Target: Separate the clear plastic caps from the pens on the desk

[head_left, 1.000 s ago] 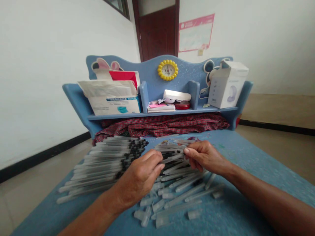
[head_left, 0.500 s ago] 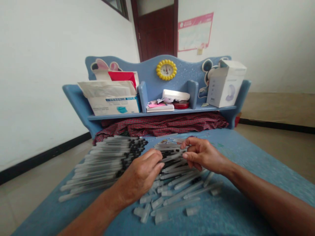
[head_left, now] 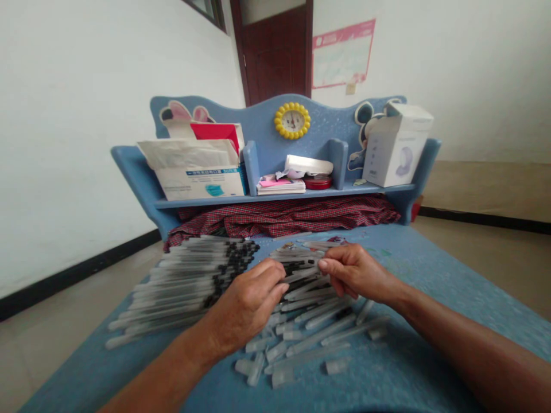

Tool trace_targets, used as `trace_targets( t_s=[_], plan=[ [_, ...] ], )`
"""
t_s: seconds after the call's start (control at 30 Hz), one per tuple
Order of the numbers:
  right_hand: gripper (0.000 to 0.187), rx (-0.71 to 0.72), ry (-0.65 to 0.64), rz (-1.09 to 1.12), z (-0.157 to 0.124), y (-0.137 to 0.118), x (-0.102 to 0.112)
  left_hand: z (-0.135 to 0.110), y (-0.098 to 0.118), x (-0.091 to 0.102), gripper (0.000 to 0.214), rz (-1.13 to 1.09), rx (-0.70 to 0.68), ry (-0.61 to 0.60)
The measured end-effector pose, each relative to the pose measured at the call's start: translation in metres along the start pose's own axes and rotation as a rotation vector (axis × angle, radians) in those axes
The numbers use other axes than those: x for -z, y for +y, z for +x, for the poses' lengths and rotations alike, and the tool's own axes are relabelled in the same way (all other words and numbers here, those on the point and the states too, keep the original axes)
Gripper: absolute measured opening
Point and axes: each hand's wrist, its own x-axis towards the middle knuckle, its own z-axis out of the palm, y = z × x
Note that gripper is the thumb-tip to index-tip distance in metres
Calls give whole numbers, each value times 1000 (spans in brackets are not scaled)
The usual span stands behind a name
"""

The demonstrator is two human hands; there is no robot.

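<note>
My left hand [head_left: 247,307] and my right hand [head_left: 355,272] meet over a loose pile of frosted pens [head_left: 310,310] on a blue desk [head_left: 408,344]. Both hands are closed in a pinch around one pen [head_left: 303,275] with a black tip, held between them. To the left lies a neat stack of finished pens [head_left: 185,284], their black ends pointing right. Several loose clear caps [head_left: 275,370] lie near the front of the pile.
A blue shelf [head_left: 279,198] at the back carries a mask box [head_left: 200,180], papers, a red tin [head_left: 318,183], a yellow clock [head_left: 293,120] and a white carton [head_left: 396,152]. Red checked cloth [head_left: 293,218] lies under it. A dark door [head_left: 275,51] stands behind.
My right hand's fingers opened slightly half a second ago and have closed again on the pen. My left hand has hardly moved.
</note>
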Motion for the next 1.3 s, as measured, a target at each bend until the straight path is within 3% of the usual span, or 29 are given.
trace_targets(
  t_s=[0.13, 0.53, 0.73, 0.83, 0.93, 1.3],
  plan=[
    [33, -16, -9, 104, 0, -2, -1, -1, -2, 0, 12, -16, 20, -19],
    [26, 16, 11, 120, 2, 4, 2, 2, -7, 10, 19, -7, 87, -50],
    [9, 108, 87, -265, 7, 9, -2, 2, -13, 14, 17, 28, 156, -14],
    [11, 201, 101, -489, 12, 9, -6, 2, -12, 12, 17, 14, 150, -19],
    [13, 236, 92, -566, 16, 8, -7, 1, -12, 11, 17, 13, 154, -29],
    [26, 140, 63, -232, 6, -1, -8, -1, -8, 8, 17, -9, 117, -79]
  ],
)
